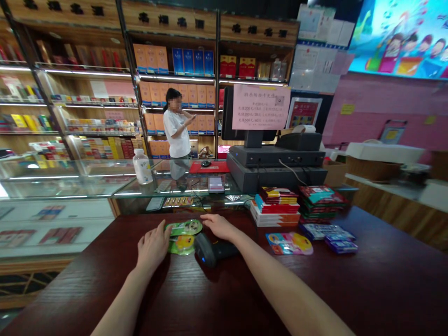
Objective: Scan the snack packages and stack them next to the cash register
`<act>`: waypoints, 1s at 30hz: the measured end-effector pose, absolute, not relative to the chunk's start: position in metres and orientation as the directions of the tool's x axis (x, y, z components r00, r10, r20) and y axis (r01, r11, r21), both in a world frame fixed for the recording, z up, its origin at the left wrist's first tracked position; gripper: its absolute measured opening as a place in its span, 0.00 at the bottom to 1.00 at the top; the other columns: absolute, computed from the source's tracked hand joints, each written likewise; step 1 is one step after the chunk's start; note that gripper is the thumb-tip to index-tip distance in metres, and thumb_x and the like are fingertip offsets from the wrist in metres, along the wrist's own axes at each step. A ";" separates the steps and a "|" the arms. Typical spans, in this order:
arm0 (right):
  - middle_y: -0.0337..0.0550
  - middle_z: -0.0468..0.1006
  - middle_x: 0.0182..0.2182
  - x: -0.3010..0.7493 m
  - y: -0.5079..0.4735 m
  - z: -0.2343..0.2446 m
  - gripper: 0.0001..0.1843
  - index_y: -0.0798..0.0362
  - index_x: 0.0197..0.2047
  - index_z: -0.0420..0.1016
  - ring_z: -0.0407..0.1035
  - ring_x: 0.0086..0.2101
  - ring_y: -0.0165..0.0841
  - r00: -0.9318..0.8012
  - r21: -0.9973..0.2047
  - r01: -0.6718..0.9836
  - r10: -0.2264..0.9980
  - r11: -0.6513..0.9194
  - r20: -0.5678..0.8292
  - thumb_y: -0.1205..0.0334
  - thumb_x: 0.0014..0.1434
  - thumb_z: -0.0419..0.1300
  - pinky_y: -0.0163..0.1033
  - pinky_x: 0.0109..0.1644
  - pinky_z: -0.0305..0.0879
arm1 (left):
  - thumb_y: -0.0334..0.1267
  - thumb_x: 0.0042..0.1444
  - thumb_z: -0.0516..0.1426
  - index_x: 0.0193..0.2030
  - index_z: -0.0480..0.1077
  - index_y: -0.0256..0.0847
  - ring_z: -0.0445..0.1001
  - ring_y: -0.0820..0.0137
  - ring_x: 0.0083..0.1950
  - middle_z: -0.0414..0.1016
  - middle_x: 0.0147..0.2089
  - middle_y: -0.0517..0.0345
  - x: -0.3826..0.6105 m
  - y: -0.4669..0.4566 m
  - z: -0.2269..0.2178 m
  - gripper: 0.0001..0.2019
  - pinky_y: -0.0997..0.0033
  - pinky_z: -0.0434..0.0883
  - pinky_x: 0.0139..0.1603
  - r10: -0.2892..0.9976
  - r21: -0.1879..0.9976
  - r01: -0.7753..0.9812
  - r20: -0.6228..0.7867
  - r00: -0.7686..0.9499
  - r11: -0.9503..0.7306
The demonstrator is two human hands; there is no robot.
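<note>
Two flat green blister packs lie on the dark wooden counter, the upper pack with a panda face and the lower pack with a yellow cartoon face. My left hand is at their left end, its thumb and forefinger against the upper pack's edge and the other fingers loosely bent. Just off the upper pack's right end is my right hand, palm down, fingers stretched out to the left and holding nothing. A black barcode scanner with a blue light lies below it, its handle partly behind my right wrist.
To the right lie a pink-and-blue blister pack, blue packets, stacked boxes and dark red packets. Behind stand a till, a white bottle and a glass display counter. A person stands by the shelves.
</note>
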State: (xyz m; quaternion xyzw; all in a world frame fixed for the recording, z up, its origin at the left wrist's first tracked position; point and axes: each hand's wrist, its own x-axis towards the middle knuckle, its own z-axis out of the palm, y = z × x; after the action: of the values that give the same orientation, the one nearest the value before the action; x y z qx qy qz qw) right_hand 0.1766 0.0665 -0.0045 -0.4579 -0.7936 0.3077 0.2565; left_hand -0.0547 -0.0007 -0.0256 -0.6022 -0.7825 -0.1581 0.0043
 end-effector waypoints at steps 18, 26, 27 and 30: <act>0.47 0.73 0.62 0.194 0.066 -0.012 0.24 0.53 0.63 0.72 0.66 0.62 0.39 -0.330 -0.806 0.498 0.929 0.320 0.165 0.64 0.65 0.53 0.44 0.68 0.57 | 0.43 0.69 0.41 0.68 0.60 0.41 0.66 0.60 0.68 0.73 0.64 0.49 -0.040 0.008 -0.026 0.24 0.48 0.56 0.70 0.943 0.432 0.901 0.287 -0.169 0.030; 0.45 0.77 0.59 0.229 0.054 -0.009 0.25 0.50 0.64 0.70 0.69 0.60 0.39 -0.233 -0.873 0.398 0.951 0.282 0.201 0.61 0.66 0.52 0.46 0.66 0.61 | 0.43 0.68 0.42 0.67 0.60 0.43 0.67 0.62 0.68 0.74 0.63 0.51 -0.016 0.010 -0.015 0.23 0.47 0.57 0.70 0.922 0.468 0.876 0.378 -0.082 -0.114; 0.44 0.78 0.57 0.233 0.053 -0.009 0.25 0.49 0.64 0.71 0.69 0.59 0.39 -0.219 -0.890 0.368 0.956 0.268 0.197 0.60 0.66 0.52 0.47 0.65 0.61 | 0.43 0.68 0.43 0.67 0.60 0.44 0.67 0.61 0.68 0.75 0.62 0.51 -0.013 0.011 -0.014 0.23 0.46 0.57 0.70 0.921 0.472 0.872 0.384 -0.072 -0.128; 0.43 0.79 0.55 0.246 0.048 -0.008 0.24 0.45 0.64 0.71 0.71 0.56 0.40 -0.176 -0.935 0.287 0.971 0.210 0.164 0.58 0.66 0.53 0.51 0.62 0.64 | 0.43 0.68 0.44 0.67 0.61 0.46 0.67 0.61 0.67 0.75 0.62 0.52 -0.004 0.014 -0.010 0.23 0.45 0.57 0.70 0.912 0.492 0.854 0.408 -0.053 -0.171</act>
State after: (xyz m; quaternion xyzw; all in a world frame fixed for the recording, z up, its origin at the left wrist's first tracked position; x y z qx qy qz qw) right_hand 0.2456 0.0484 -0.0078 -0.4821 -0.6521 0.4032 0.4240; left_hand -0.0045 0.0139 -0.0101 -0.6869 -0.6425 -0.3369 -0.0429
